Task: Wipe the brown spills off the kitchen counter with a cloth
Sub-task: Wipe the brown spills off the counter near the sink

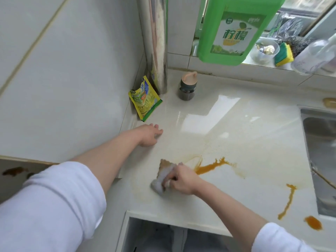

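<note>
My right hand (181,180) grips a bunched grey cloth (163,176) and presses it on the pale counter (236,135), just left of a long orange-brown spill (211,167). The cloth's upper corner is stained brown. A thin brown streak (289,200) and a round blob (313,222) lie further right near the front edge. Faint yellowish smears surround the cloth. My left hand (150,135) rests on the counter near the wall, fingers relaxed, holding nothing.
A yellow-green packet (144,99) leans in the corner by a metal pipe (156,42). A small dark jar (187,88) stands behind. A green detergent jug (234,30), a sponge (283,54) and cups sit on the sill. The sink (321,151) is at right.
</note>
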Action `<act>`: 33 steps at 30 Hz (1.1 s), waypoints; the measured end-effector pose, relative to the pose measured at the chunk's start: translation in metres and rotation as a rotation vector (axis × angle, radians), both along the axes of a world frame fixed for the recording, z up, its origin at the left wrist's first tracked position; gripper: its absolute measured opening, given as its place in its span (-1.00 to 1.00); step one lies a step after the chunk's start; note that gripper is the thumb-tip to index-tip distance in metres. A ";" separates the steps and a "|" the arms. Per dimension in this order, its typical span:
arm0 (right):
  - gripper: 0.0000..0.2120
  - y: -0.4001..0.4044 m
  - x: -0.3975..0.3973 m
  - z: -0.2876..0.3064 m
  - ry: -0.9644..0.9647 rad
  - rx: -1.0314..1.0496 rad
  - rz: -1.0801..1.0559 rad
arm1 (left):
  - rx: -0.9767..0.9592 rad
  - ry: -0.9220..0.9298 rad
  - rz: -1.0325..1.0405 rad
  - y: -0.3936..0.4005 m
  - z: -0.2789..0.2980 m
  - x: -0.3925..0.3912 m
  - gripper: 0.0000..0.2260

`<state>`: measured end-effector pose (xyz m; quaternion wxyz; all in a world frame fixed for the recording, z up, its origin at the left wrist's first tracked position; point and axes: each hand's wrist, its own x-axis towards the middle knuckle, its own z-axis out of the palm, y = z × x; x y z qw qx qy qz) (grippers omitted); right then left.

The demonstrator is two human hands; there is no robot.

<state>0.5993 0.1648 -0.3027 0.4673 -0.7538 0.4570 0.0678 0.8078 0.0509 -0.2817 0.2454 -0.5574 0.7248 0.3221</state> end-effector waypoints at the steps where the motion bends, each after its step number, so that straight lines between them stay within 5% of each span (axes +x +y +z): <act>1: -0.70 -0.011 -0.006 -0.002 -0.008 -0.027 -0.177 | -0.002 -0.007 -0.008 -0.001 0.000 -0.001 -0.45; 4: -0.59 -0.011 0.022 -0.004 -0.119 -0.170 -0.324 | -0.014 -0.033 -0.027 0.002 0.003 -0.002 -0.47; 8: -0.63 0.051 0.048 -0.001 -0.161 -0.095 0.161 | -0.046 -0.033 -0.040 0.014 0.006 -0.002 -0.42; 10: -0.66 0.051 0.013 0.002 -0.138 -0.050 0.162 | -0.067 -0.014 -0.038 0.019 0.003 -0.002 -0.38; 16: -0.62 -0.014 -0.040 -0.003 -0.045 -0.189 -0.724 | -0.091 -0.030 -0.031 0.017 0.000 -0.007 -0.47; 19: -0.50 0.012 0.026 -0.018 -0.102 -0.243 -0.365 | -0.083 -0.040 -0.043 0.015 0.004 -0.012 -0.50; 22: -0.60 0.065 0.069 -0.004 -0.146 -0.153 0.098 | -0.094 -0.037 -0.047 0.019 0.003 -0.009 -0.45; 24: -0.64 0.076 0.049 0.006 -0.168 -0.097 0.163 | -0.133 -0.032 -0.038 0.025 0.000 -0.006 -0.39; 26: -0.64 0.067 0.005 0.006 -0.122 -0.061 0.053 | -0.175 -0.061 -0.051 0.033 -0.004 -0.006 -0.34; 30: -0.70 0.030 -0.057 -0.003 0.025 -0.194 -0.625 | -0.274 -0.153 -0.103 0.044 -0.012 -0.009 -0.35; 33: -0.58 0.040 -0.009 -0.011 -0.029 -0.294 -0.474 | -0.278 -0.149 -0.107 0.043 -0.012 -0.010 -0.35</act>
